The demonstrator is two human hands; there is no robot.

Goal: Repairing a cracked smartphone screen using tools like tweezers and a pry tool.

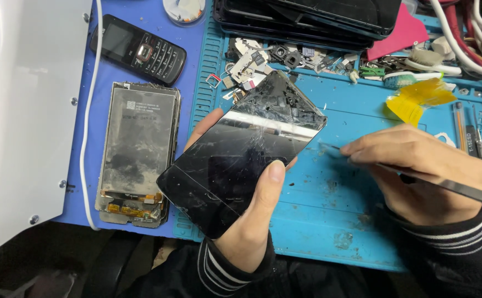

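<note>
Lying under everything: a blue work mat (329,232) is covering the bench, and every place below is given relative to it.
White panel: a large white sheet (20,110) is resting off the mat's left side, with a white cable (89,121) running along its edge.
Cracked phone: a black smartphone (241,152) is being held above the mat's left-centre; its long axis is running diagonally, the top end pointing to the upper right and the bottom end toward the person.
Its look: the glass is showing a web of cracks near the top end, scuffs, and a bright band of reflected light across the middle.
Stripped screen: a bare display panel (139,152) is lying just left of the mat, upright in the view.
Keypad phone: a small black one (139,49) is lying off the mat's upper-left corner.
Left hand (252,221): it is gripping the smartphone from below, thumb pressing on the glass.
Right hand (417,171): it is closed around thin metal tweezers (445,185) over the mat's right half, the tip sitting near the phone's top end.
Clutter: small loose parts (268,58) and a yellow tape scrap (417,99) are lying along the mat's top.
</note>
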